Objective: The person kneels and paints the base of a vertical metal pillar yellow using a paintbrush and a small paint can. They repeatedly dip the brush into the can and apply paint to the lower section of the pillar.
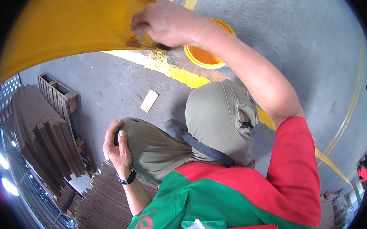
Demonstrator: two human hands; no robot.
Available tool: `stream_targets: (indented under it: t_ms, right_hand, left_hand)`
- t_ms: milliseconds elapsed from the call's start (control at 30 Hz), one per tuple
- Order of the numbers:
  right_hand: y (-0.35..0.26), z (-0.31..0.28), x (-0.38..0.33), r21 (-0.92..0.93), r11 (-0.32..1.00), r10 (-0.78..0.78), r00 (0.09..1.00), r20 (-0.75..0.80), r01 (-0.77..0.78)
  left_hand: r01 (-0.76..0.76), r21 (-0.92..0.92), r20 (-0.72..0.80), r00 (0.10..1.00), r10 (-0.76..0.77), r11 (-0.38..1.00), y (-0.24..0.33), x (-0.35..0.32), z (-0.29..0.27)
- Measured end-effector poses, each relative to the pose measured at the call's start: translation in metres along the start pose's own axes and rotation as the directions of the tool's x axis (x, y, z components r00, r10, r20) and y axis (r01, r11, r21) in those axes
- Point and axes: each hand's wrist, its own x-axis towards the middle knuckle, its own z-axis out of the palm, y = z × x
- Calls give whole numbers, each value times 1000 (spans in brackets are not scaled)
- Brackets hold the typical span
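Evidently, the right hand (165, 24) is held with fingers curled at the near corner of a large yellow panel (72, 21), which is spread out to the left of the grip. Whether the fingers are closed on anything cannot be told; a small dark-ended piece (163, 47) is seen just under the palm, mostly hidden, and its kind cannot be made out. Beneath the right wrist, a round pail (203, 66) is partly covered by the forearm; its inside is seen as orange-yellow. The left hand (118, 148), well below the grip, is laid loosely over the left knee (149, 141), with thumb and fingers apart and no object held.

The panel is judged stiff and, from its breadth, too heavy to be steadied easily at one corner; its glossy face may be slippery, more so if the coating is wet. It would best be taken by its lower edge, on both sides of its middle, with the face left untouched. The pail, if well filled, would be weighty and easily slopped; it should be grasped by opposite sides of the rim and kept level.
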Motion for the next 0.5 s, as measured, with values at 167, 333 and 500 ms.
stream_targets:
  t_ms: [167, 333, 500]
  right_hand:
    - [5, -49, -3, 142, 988, 85, 990, -112, -69]
    - [33, 9, 2, -110, 950, 302, 950, 85, -292]
    - [34, 45, 7, 12, 971, 238, 969, 74, -239]
  left_hand:
    - [-3, 6, 0, 1000, 3, 1000, -1, -1, -1]
    - [13, 19, 0, 1000, -13, 1000, 2, 0, 1]
    - [4, 6, 8, 1000, -4, 1000, 3, 3, 3]
